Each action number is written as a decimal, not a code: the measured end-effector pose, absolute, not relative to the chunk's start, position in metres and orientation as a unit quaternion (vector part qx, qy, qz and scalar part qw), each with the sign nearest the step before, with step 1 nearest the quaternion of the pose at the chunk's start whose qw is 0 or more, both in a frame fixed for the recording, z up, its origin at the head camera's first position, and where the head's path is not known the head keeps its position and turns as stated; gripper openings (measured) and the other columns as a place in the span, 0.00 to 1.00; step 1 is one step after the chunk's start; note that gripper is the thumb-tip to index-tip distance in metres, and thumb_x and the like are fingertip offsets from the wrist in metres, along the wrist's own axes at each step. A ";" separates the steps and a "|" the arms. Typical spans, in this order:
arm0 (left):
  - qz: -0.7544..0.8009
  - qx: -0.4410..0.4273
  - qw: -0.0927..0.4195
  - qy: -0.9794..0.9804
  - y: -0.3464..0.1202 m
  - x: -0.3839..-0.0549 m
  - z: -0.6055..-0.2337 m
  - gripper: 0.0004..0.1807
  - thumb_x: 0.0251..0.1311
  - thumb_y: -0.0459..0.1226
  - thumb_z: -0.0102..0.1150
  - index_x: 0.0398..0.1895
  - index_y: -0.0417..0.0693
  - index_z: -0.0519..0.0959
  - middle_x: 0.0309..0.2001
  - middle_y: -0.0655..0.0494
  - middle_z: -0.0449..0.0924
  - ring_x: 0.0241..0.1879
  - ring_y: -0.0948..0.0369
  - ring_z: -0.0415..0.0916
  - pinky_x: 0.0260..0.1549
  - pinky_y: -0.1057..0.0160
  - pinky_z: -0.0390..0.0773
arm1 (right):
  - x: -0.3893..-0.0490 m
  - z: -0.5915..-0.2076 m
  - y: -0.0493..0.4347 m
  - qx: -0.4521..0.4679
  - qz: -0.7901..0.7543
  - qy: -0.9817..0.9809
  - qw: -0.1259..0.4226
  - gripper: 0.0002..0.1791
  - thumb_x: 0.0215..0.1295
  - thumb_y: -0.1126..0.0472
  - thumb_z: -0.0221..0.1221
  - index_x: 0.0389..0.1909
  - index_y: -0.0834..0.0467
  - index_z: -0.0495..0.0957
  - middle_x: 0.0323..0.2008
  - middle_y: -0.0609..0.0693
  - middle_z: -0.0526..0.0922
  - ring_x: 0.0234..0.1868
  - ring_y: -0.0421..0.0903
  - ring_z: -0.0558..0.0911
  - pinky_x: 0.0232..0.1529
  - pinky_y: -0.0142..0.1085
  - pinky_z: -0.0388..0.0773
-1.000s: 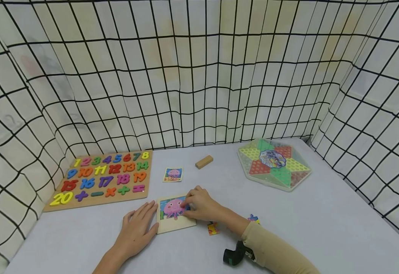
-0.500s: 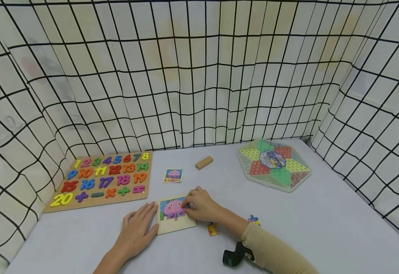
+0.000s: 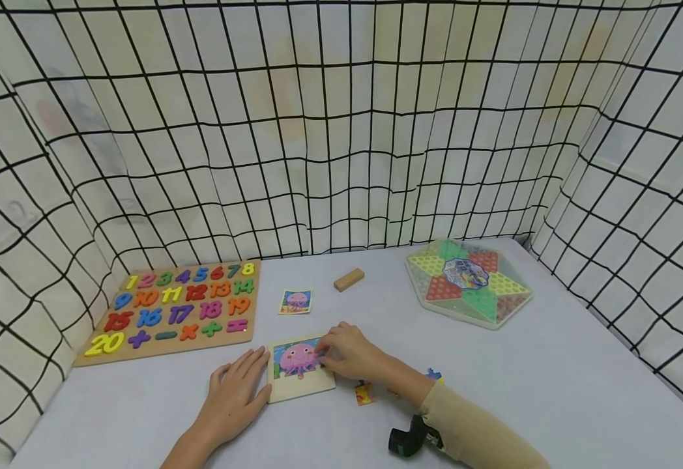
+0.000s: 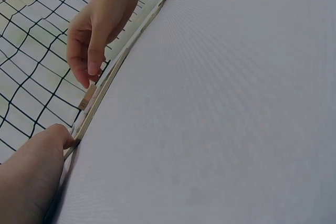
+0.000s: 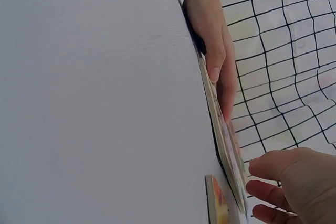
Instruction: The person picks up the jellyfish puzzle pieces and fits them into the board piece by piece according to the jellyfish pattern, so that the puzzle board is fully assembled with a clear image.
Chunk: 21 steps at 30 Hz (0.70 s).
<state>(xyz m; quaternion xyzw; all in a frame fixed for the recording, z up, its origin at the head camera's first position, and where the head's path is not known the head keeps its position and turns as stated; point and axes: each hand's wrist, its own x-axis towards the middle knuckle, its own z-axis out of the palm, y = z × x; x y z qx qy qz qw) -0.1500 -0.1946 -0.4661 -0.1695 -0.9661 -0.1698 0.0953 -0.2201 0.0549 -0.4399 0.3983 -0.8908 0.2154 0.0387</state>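
A square wooden jigsaw puzzle [image 3: 302, 387] lies on the table, a pink octopus picture filling its upper left part and bare wood along its bottom. My left hand [image 3: 232, 391] rests beside it, fingers straight, fingertips at the left edge. Over the puzzle's right side is my right hand [image 3: 350, 352], fingertips on the picture by the octopus. In the right wrist view, thumb and fingers [image 5: 269, 167] stand apart and loosely bent, with no piece showing between them. An orange and yellow puzzle piece [image 3: 364, 393] lies right of the puzzle, and another piece [image 3: 434, 375] shows behind the right forearm.
A small octopus picture card [image 3: 296, 301] and a wooden block [image 3: 349, 279] lie farther back. At the left is a number board [image 3: 159, 348], at the back right a hexagonal Chinese checkers box [image 3: 467, 280]. Black netting [image 3: 341, 156] encloses the table.
My right hand has shifted slightly right over the puzzle, uncovering more of the octopus's right side. The left hand stays in place.
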 end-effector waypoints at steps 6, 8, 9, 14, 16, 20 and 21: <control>-0.168 -0.173 0.102 -0.965 -0.195 -0.150 -0.466 0.31 0.58 0.45 0.55 0.63 0.40 0.66 0.64 0.46 0.63 0.64 0.49 0.56 0.53 0.42 0.49 | -0.218 -0.441 0.066 0.386 0.234 -0.892 0.009 0.09 0.62 0.57 0.56 0.40 0.52 0.81 0.36 0.38 0.79 0.39 0.35 0.70 0.41 0.29 0.66; -0.169 -0.172 0.102 -0.965 -0.195 -0.150 -0.466 0.31 0.58 0.45 0.55 0.63 0.40 0.66 0.64 0.46 0.63 0.64 0.49 0.55 0.53 0.42 0.49 | -0.215 -0.441 0.070 0.384 0.239 -0.892 -0.001 0.09 0.62 0.57 0.56 0.41 0.52 0.81 0.35 0.37 0.79 0.38 0.35 0.70 0.41 0.29 0.66; -0.171 -0.173 0.102 -0.965 -0.195 -0.149 -0.466 0.31 0.58 0.45 0.55 0.63 0.40 0.66 0.64 0.46 0.63 0.64 0.49 0.55 0.53 0.41 0.49 | -0.214 -0.440 0.072 0.383 0.241 -0.892 -0.006 0.10 0.62 0.57 0.56 0.42 0.52 0.81 0.34 0.37 0.78 0.38 0.35 0.69 0.41 0.28 0.66; -0.171 -0.171 0.095 -0.966 -0.194 -0.149 -0.465 0.31 0.59 0.46 0.55 0.63 0.41 0.65 0.64 0.47 0.62 0.65 0.49 0.55 0.54 0.42 0.48 | -0.204 -0.436 0.082 0.371 0.244 -0.895 -0.034 0.12 0.62 0.56 0.57 0.45 0.52 0.80 0.33 0.35 0.76 0.38 0.35 0.69 0.40 0.28 0.67; -0.170 -0.170 0.092 -0.966 -0.194 -0.149 -0.465 0.31 0.59 0.46 0.54 0.64 0.41 0.65 0.65 0.47 0.62 0.65 0.50 0.54 0.54 0.42 0.48 | -0.200 -0.435 0.085 0.366 0.241 -0.898 -0.041 0.12 0.61 0.56 0.57 0.45 0.52 0.79 0.34 0.35 0.76 0.39 0.35 0.69 0.41 0.29 0.67; -0.170 -0.170 0.095 -0.966 -0.195 -0.149 -0.465 0.31 0.59 0.46 0.55 0.64 0.41 0.65 0.64 0.47 0.62 0.65 0.49 0.55 0.54 0.41 0.48 | -0.194 -0.435 0.092 0.362 0.237 -0.901 -0.044 0.14 0.60 0.55 0.59 0.46 0.52 0.78 0.35 0.35 0.76 0.40 0.35 0.69 0.43 0.30 0.68; -0.170 -0.170 0.096 -0.966 -0.195 -0.149 -0.466 0.31 0.59 0.46 0.55 0.64 0.41 0.65 0.64 0.47 0.62 0.65 0.49 0.55 0.54 0.42 0.48 | -0.193 -0.434 0.094 0.361 0.237 -0.901 -0.045 0.14 0.60 0.55 0.59 0.46 0.52 0.78 0.35 0.35 0.75 0.40 0.35 0.69 0.43 0.30 0.68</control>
